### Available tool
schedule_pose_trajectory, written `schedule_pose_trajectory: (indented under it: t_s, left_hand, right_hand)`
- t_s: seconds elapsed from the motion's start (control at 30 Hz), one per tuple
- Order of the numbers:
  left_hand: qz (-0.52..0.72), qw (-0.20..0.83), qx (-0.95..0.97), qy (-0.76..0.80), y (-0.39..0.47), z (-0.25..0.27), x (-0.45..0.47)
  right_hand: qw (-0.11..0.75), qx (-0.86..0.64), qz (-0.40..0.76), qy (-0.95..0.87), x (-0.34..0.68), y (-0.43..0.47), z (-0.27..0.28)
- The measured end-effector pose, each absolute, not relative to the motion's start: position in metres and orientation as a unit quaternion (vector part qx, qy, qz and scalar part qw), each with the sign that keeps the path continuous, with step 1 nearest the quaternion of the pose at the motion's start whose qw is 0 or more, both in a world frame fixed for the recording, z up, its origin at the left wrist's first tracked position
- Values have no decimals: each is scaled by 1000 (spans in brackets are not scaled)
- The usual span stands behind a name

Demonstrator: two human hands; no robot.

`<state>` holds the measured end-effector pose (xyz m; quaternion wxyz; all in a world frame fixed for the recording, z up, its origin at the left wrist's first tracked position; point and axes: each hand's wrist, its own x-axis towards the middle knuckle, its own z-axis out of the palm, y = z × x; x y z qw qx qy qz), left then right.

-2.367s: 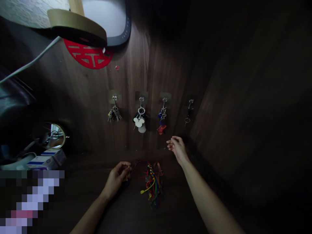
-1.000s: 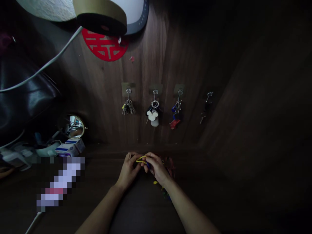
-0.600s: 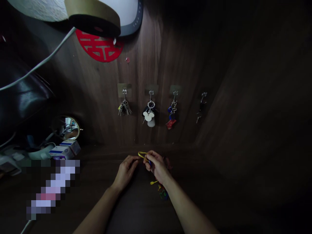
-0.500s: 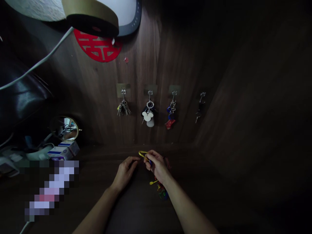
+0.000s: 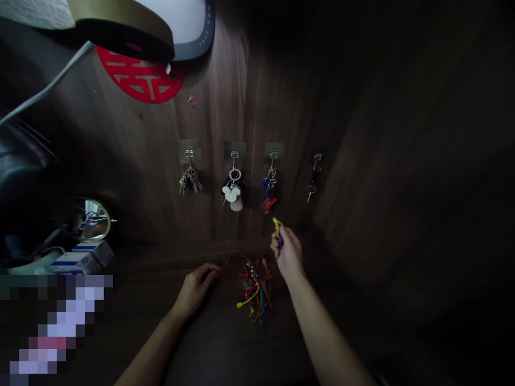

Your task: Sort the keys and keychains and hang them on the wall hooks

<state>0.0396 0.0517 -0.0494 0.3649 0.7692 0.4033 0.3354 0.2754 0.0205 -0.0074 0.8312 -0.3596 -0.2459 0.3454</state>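
My right hand [image 5: 288,252] is raised in front of the back panel, closed around a yellow strap [image 5: 277,224] with a small blue part below it. The strap's loop sticks up from my fingers, just under the red tag [image 5: 268,205] on the third hook. My left hand [image 5: 197,284] rests low on the dark surface, thumb and forefinger drawn together; what lies between them is too dark to make out. To its right lies a bundle of coloured cords [image 5: 257,292] in red, yellow, green and blue, its dark end close to my left fingertips.
Key bunches [image 5: 190,181] hang from metal hooks on the wood panel, one with a white mouse-head charm [image 5: 231,193]. At left stand a round mirror [image 5: 94,220] and boxes [image 5: 82,257]. A red paper cutting [image 5: 140,80] and a cap [image 5: 189,32] are above.
My right hand has moved up and right with the yellow strap, uncovering the cord bundle. My left hand has stayed in nearly the same place. The whole view has shifted slightly.
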Motion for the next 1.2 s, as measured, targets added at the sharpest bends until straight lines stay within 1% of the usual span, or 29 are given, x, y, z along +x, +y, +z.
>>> schedule_pose_trajectory:
  t_s: [0.17, 0.27, 0.43, 0.53, 0.7, 0.93, 1.07, 1.2]
  left_hand:
    - [326, 367, 769, 409, 53, -51, 40]
    - [329, 367, 764, 416, 52, -49, 41]
    - [346, 368, 750, 427, 51, -46, 42]
    - [351, 368, 744, 433, 52, -46, 43]
    - [350, 369, 740, 440, 53, -47, 43]
    - [345, 378, 735, 445, 56, -49, 42]
    - [344, 385, 733, 443, 56, -50, 41]
    - [349, 392, 727, 442, 55, -50, 41]
  right_hand:
    - [867, -388, 203, -239, 329, 25, 41]
    - [877, -391, 140, -243, 356, 32, 73]
    - [875, -411, 67, -245, 390, 48, 109]
    - [867, -439, 60, -230, 402, 59, 117]
    - [845, -484, 54, -221, 407, 71, 114]
    - [809, -534, 18, -244, 401, 75, 83]
    - [817, -516, 19, -257, 397, 73, 68]
    - [829, -493, 51, -257, 390, 68, 52]
